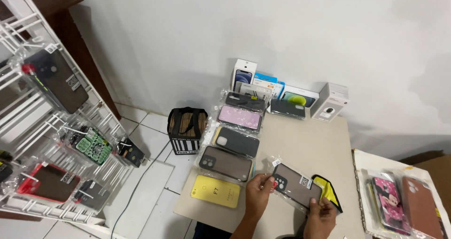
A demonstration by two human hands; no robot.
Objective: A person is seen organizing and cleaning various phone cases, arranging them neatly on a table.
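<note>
Dark phone case (297,185) in its clear sleeve is held over the beige table (310,150), lifted for a look; on the left the white wire rack (56,140) hangs cases; left hand (257,192) pinches its top corner; right hand (320,216) pinches the lower edge, steadying it.

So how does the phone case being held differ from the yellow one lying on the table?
The held dark case is smoky grey-brown, gripped by the left hand and right hand and lifted at a slant; the yellow case lies flat on the table, untouched. The dark case shows its camera cutout ring; the yellow case shows a plain printed face. Both are phone cases in clear plastic sleeves.
</note>
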